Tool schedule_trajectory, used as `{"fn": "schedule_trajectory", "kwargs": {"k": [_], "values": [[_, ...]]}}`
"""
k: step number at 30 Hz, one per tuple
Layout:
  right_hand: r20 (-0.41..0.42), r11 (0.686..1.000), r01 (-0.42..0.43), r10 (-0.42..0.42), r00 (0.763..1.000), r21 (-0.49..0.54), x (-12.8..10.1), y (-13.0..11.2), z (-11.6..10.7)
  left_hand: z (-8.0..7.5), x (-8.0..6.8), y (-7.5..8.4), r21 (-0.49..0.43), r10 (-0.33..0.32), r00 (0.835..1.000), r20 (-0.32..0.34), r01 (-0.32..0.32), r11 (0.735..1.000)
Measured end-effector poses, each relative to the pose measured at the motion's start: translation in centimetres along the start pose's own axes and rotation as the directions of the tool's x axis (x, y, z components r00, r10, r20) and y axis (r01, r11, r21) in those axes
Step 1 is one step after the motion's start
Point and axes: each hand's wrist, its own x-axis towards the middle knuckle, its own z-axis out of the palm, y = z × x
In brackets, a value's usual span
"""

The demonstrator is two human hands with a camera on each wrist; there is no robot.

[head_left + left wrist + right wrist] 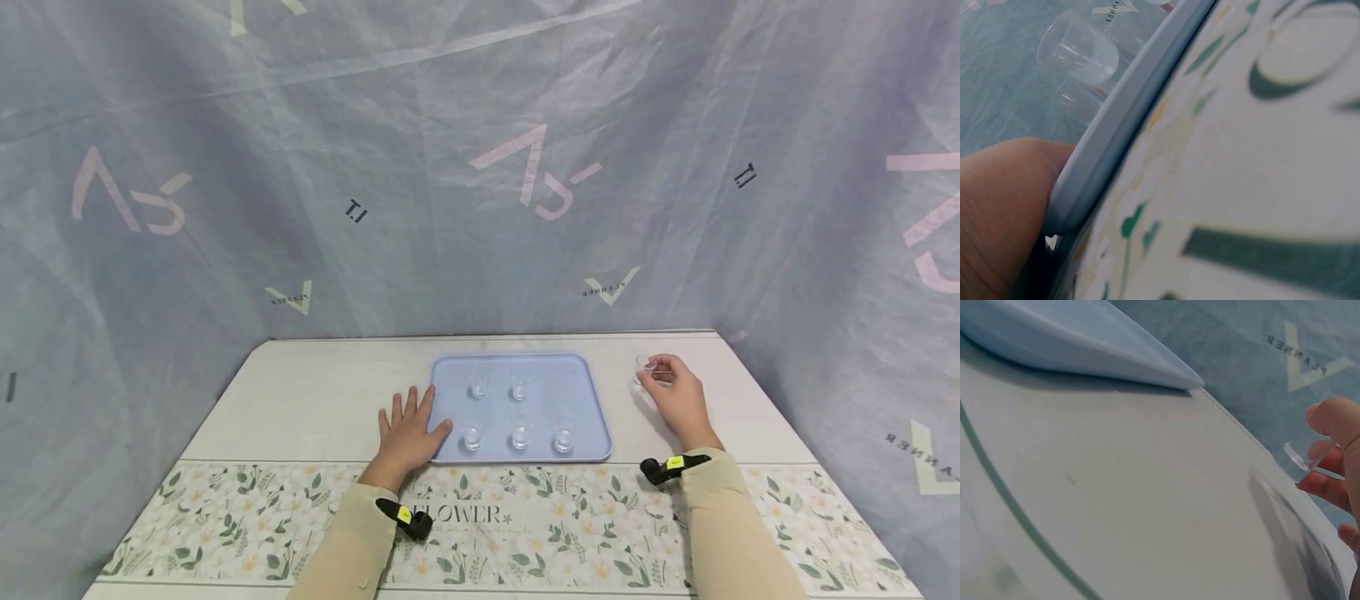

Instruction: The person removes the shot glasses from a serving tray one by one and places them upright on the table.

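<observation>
My left hand lay flat on the surface, fingers straight and spread, thumb against the near-left rim of the pale blue tray; this grip held nothing and only steadied the tray. On the tray stood five small clear cups: three in the near row, two in the far row. The far-right position was vacant. Further out, to the right of the tray and apart from it, my right hand pinched a sixth clear cup between thumb and fingertips, at or just above the surface. I judged the step in hand to be loading cups. The next move called for an upright carry over the rim, clear of the standing cups.
</observation>
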Motion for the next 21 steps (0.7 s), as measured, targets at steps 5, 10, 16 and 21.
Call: {"fn": "schedule_trajectory", "kwargs": {"k": [5,10,16,21], "values": [[-0.005,0.999,-0.043,0.043,0.999,-0.011,-0.1,0.7,-1.4,0.3,0.2,-0.3,0.005,-0.008,1.0,0.021,0.008,1.0],[-0.006,0.995,-0.093,0.093,0.996,-0.031,-0.2,1.4,-2.8,0.3,0.3,-0.5,-0.007,-0.009,1.0,0.024,0.009,1.0],[-0.015,0.993,-0.105,0.104,0.994,-0.054,0.0,2.3,-3.6,0.2,0.3,-0.4,0.004,-0.013,1.0,0.027,0.013,1.0],[-0.044,0.991,-0.121,0.119,0.992,-0.061,0.0,3.1,-3.8,-0.1,-0.1,0.1,-0.002,-0.01,1.0,0.016,0.01,1.0]]}}
